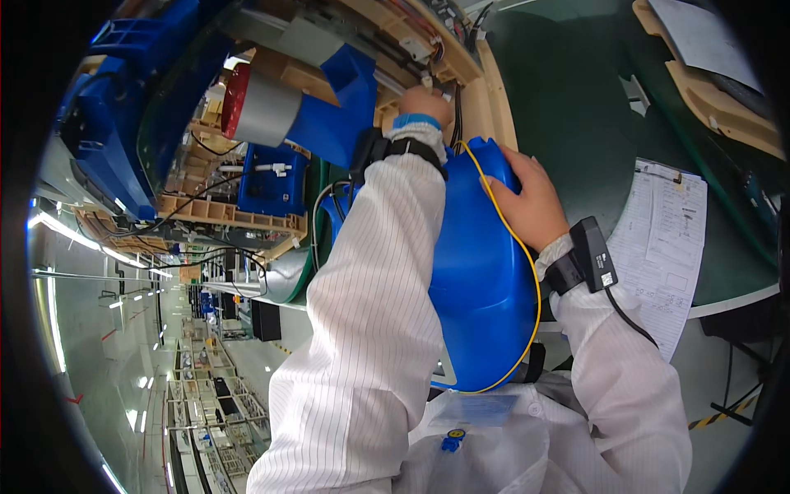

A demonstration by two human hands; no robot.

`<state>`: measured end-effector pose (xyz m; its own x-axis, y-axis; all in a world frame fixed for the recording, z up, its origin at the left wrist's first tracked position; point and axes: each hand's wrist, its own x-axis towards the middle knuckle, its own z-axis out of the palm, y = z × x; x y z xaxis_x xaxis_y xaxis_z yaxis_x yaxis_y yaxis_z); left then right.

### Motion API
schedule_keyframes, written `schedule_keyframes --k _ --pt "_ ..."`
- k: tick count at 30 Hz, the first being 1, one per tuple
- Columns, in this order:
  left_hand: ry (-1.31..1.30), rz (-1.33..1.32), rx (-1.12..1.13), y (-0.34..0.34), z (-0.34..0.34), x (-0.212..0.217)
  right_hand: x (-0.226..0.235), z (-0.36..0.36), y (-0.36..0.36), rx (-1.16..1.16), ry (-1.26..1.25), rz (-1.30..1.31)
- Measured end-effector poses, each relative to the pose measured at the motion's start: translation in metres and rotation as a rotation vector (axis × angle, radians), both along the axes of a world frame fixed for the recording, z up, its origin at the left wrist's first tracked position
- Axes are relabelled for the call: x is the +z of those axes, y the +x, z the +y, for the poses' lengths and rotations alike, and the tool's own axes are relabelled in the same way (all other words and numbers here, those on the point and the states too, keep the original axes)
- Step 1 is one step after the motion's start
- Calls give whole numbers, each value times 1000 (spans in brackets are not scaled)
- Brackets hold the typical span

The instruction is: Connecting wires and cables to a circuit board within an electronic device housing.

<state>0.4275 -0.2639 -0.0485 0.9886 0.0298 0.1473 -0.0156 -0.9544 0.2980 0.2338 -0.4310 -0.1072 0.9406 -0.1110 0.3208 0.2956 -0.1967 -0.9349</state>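
Observation:
My left hand (426,105) reaches into a beige wooden-looking frame (494,95). Its fingers are curled closed around a small white plug (428,81), partly hidden by the hand. Dark cables (458,115) run down beside it. Under my left forearm a large blue plastic housing (481,272) stands close to my body. My right hand (531,202) grips the upper right edge of this housing, thumb on the near face and fingers over the far side. A thin yellow cord (536,288) loops along the housing's right side, near my right wrist.
To the left stand a grey cylinder with a red rim (262,103), a blue angled part (341,115) and a blue box (271,181) with loose wires. Paper sheets (658,239) lie on the green table (568,107). A beige tray-like part (716,107) sits at far right.

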Motion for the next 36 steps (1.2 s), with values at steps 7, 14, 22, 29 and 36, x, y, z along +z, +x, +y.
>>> schedule_keyframes --k 7,14,22,29,36 --pt "892 102 -280 -2 -46 4 -12 -19 17 -7 49 80" --pt "180 123 -24 16 -25 -20 -11 -11 17 22 92 100" --pt "719 173 -293 69 -15 -34 0 -11 13 50 143 250" --pt "751 370 -214 86 -7 -35 -1 -9 13 38 124 218" --pt "988 475 -209 92 -15 -49 -3 -8 13 31 102 207"
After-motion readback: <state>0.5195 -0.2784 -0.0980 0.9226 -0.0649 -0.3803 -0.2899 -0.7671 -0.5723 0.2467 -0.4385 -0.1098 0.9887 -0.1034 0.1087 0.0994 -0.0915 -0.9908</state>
